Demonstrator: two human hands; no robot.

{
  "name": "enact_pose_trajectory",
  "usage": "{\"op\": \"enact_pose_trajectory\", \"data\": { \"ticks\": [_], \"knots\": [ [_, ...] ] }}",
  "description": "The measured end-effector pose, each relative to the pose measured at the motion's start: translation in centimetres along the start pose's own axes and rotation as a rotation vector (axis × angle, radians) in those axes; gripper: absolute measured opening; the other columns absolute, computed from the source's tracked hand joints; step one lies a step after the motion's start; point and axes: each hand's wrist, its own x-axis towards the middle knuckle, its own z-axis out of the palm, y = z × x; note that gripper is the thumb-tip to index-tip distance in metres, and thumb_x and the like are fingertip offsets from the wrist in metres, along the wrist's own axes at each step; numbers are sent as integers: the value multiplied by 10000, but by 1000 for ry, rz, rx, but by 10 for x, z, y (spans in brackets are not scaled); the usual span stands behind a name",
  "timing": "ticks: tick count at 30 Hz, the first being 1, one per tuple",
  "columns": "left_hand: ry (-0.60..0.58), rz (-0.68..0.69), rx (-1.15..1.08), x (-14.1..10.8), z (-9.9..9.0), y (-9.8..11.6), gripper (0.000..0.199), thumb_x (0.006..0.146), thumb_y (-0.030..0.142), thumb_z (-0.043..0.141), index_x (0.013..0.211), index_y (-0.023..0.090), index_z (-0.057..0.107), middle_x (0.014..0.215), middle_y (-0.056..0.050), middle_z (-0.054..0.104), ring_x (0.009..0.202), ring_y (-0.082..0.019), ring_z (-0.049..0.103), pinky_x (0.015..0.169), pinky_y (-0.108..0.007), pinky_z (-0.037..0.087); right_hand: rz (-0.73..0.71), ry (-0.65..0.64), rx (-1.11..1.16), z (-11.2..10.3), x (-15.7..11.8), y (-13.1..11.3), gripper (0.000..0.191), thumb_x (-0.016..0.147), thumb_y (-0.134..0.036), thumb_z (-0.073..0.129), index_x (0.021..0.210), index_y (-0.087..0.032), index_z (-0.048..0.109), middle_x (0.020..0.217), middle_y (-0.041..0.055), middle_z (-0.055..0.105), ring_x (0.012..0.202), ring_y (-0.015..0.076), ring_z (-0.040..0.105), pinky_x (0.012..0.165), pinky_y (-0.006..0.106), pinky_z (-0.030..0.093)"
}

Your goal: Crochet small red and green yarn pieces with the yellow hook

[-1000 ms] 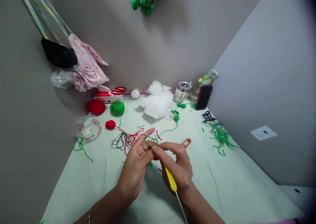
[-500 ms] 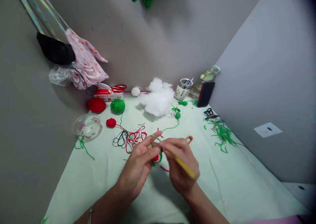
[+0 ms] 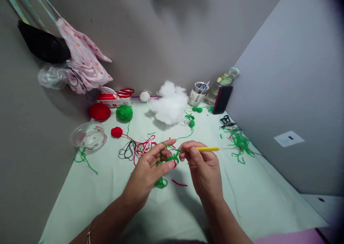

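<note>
Between the thumb and fingers of my left hand (image 3: 149, 168) is a small green and red crochet piece (image 3: 173, 161), partly hidden by the hand. Green yarn (image 3: 168, 144) runs over the raised index finger. My right hand (image 3: 204, 168) grips a crochet hook (image 3: 205, 149) with a yellow handle, held nearly level. Its thin metal end points left and meets the green yarn just above the piece. Below the left hand hangs or lies a loose bundle of green yarn (image 3: 161, 182); which of the two I cannot tell. A short red strand (image 3: 179, 183) lies between the wrists.
Tangled red yarn (image 3: 145, 145) and black cord (image 3: 128, 151) lie left of the hands. Behind are a green yarn ball (image 3: 124, 113), white stuffing (image 3: 169, 106), a pen cup (image 3: 198, 94) and a phone (image 3: 222, 100). Green scraps (image 3: 240, 142) and scissors (image 3: 226, 121) lie right; a clear bowl (image 3: 77, 138) stands left.
The hook has swung from a steep slant to nearly level, and my right hand has turned with it. The crochet piece has tilted in my left hand. The whole view has shifted slightly.
</note>
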Motion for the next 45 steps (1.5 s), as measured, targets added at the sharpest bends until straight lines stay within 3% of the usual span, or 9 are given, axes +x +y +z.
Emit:
{"op": "enact_pose_trajectory", "data": {
  "ticks": [8,17,19,22,25,28,32,36,45],
  "knots": [
    [29,-5,37,3,-3,-4,428,837,310,857,1262,300,799,1036,-42,719,1110,-248,643,1031,-377,453,27,4,13,3,4,1,165,924,-396,788,907,-242,844,824,27,750,689,142,664,669,286,571],
    [21,-11,-86,8,0,-8,442,821,302,889,1252,277,797,960,-21,710,951,-180,637,926,-312,488,-16,-43,-77,0,2,7,155,999,-342,702,966,-263,831,845,18,736,721,140,683,696,284,580],
    [57,5,-108,8,3,-11,441,826,293,890,1255,283,793,917,-3,706,884,-152,618,863,-279,485,-130,-63,-221,3,-2,9,168,1022,-280,658,997,-281,824,851,19,735,745,150,689,697,293,581],
    [124,10,-164,7,7,-17,472,807,271,907,1264,282,788,844,22,682,795,-121,572,782,-242,463,-459,-72,-587,6,-10,11,250,998,-158,643,1093,-300,825,952,59,758,836,188,715,712,330,601],
    [93,-93,-279,8,8,-16,464,772,278,928,1219,242,809,800,20,654,751,-114,549,763,-232,463,-669,-65,-765,5,-13,11,336,965,-94,648,1158,-311,817,1002,78,765,881,212,729,717,354,613],
    [73,-179,-331,10,4,-9,405,734,275,940,1120,200,843,796,7,644,734,-110,553,736,-220,472,-500,-2,-560,0,-7,7,235,995,-146,632,1055,-274,820,890,60,752,802,203,705,678,351,591],
    [87,-83,-226,9,1,-5,370,758,259,919,1120,230,851,836,-1,677,782,-120,586,757,-221,479,-207,-31,-176,0,1,4,178,1013,-270,653,951,-246,818,813,33,720,673,163,654,634,326,554],
    [41,-29,-125,6,2,-9,419,779,241,910,1189,270,830,905,-18,728,842,-155,618,800,-276,501,-165,-101,-212,3,0,9,147,996,-293,698,961,-271,839,926,46,780,865,193,704,787,348,581],
    [-45,-12,-72,6,-3,-6,414,855,288,848,1265,260,795,1062,-73,794,1018,-233,713,962,-366,522,47,-1,15,3,1,11,167,923,-398,790,914,-238,837,836,29,761,696,148,683,670,286,585]
  ]
}}
